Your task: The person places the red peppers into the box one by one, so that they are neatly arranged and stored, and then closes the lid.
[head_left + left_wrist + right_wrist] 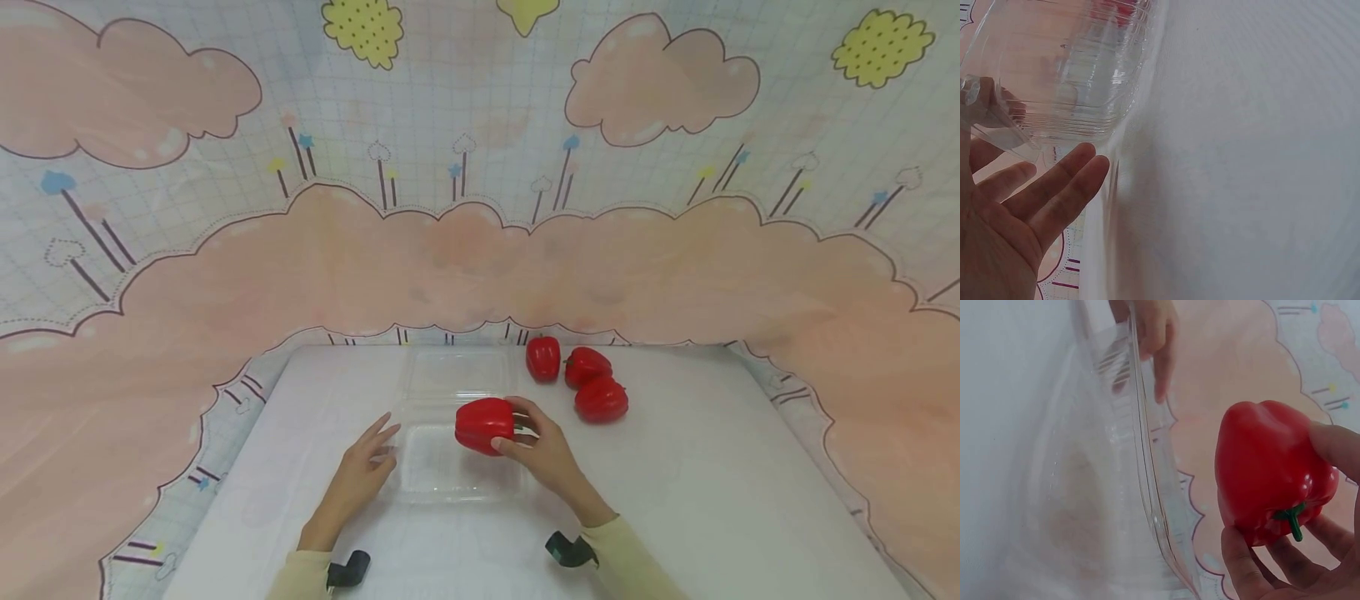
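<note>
A red bell pepper (480,425) with a green stem is gripped by the thumb and fingers of my right hand (546,450), over the near half of a clear plastic container (420,496). In the right wrist view the pepper (1272,469) shows its stem end towards the palm. My left hand (366,462) is beside the container's left edge, fingers spread and loosely extended, holding nothing. The left wrist view has its fingertips (1088,153) right by the container's wall (1079,119). The container's lid (461,371) lies folded back on the far side.
Three more red bell peppers lie at the back right of the white table (712,467): one alone (543,359), and two close together (588,367), the nearer pepper (602,400) in front. Behind the table hangs a cloth printed with clouds (480,267).
</note>
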Motion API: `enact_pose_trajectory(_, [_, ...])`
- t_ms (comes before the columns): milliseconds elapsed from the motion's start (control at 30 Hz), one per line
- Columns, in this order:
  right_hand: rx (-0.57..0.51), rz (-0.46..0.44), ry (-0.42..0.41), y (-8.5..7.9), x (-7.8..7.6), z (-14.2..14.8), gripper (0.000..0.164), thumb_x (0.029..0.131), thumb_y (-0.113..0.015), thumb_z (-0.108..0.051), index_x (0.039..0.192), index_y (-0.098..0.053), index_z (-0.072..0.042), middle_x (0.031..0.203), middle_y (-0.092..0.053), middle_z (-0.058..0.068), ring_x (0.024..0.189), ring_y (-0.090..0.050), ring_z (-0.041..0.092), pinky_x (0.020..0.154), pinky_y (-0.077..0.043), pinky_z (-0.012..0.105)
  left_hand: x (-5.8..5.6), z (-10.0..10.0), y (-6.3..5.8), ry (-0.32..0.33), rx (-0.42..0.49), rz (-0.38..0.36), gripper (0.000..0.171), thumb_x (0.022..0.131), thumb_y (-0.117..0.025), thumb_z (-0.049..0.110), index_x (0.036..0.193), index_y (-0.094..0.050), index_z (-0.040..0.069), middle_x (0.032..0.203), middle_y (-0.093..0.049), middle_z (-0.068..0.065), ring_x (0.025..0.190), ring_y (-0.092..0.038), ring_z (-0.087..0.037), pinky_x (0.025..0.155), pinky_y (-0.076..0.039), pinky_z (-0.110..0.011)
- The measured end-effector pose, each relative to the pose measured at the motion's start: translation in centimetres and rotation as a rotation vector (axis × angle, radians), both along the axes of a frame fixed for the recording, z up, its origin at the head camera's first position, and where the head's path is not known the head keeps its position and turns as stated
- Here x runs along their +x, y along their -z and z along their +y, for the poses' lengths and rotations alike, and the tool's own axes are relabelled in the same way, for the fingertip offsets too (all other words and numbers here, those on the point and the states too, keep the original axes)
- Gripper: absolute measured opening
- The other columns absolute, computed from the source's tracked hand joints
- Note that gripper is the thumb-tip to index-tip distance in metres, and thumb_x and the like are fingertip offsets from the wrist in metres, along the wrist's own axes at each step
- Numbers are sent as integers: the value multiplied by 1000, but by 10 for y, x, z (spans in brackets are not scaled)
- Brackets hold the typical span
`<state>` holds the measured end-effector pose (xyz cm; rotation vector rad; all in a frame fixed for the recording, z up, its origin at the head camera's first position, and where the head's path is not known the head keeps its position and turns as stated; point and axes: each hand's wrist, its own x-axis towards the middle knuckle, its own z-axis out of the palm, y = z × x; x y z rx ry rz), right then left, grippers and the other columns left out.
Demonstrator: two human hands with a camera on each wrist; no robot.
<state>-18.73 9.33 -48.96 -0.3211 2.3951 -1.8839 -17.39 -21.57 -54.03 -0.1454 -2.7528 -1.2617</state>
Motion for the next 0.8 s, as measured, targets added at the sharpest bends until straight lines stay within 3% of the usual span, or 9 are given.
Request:
enact_pose_trajectory(367, [19, -3, -47, 5, -1, -19, 72, 80, -81, -30, 142, -46, -21, 138, -56, 5, 125, -54, 28, 97, -57, 37, -1, 2, -3, -4, -16, -20, 51, 90, -59, 6, 140, -54, 11, 159, -36, -9, 115, -65, -33, 91, -59, -42])
enact_pose_trajectory(800, [40, -25, -14, 16, -6, -42, 69, 80, -80, -25, 140, -47, -17, 139, -55, 8, 127, -53, 31, 98, -57, 42, 0, 2, -1, 11, 4, 1, 52, 89, -60, 3, 139, -55, 10, 158, -37, -9, 113, -66, -33, 89, -60, -40])
